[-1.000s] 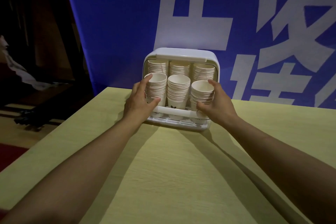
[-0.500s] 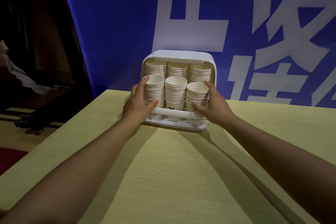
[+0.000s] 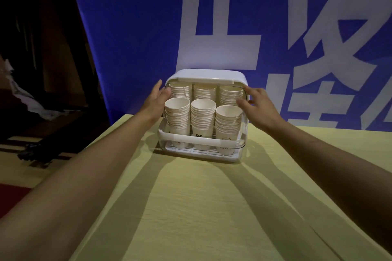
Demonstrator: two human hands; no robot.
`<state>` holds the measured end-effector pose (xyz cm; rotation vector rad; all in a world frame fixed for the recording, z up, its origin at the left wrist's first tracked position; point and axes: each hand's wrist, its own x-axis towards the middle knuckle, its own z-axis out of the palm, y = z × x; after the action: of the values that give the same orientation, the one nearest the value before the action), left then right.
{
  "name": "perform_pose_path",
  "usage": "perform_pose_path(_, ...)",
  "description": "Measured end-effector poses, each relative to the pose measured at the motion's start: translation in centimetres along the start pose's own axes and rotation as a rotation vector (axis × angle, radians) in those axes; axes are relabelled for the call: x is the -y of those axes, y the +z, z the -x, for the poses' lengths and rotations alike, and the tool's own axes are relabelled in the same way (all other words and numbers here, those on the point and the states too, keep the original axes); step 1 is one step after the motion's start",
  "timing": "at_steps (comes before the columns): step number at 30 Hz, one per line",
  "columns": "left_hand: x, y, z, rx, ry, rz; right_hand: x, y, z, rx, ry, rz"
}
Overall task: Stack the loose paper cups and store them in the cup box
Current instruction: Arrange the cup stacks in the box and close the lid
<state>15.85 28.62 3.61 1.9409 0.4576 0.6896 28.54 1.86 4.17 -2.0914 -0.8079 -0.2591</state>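
A white cup box (image 3: 206, 75) with a clear front stands at the far edge of the yellow table (image 3: 191, 207). Inside are three front stacks of white paper cups (image 3: 202, 116) and three more stacks (image 3: 204, 91) behind them. My left hand (image 3: 156, 99) reaches up along the box's left upper edge, thumb touching the clear cover. My right hand (image 3: 257, 101) is raised at the box's right upper side, fingers relaxed, fingertips near the cover's edge. Neither hand holds a cup.
A blue banner (image 3: 233, 17) with large white characters hangs right behind the box. Left of the table the floor is dark, with a black stand (image 3: 36, 152) and crumpled white material (image 3: 27, 99).
Both hands have let go of the outer front cup stacks and risen to the upper sides of the box. The view has moved closer to the box.
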Motion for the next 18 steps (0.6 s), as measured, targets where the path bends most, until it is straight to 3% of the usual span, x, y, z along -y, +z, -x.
perform_pose_path(9, 0.6, -0.6, 0.3, 0.018, -0.014, 0.079, -0.5, 0.6, 0.8, -0.031, 0.001, -0.03)
perform_pose_path(18, 1.8, -0.6, 2.9, 0.015, 0.132, 0.007, -2.2, 1.2, 3.4, -0.046, -0.099, 0.005)
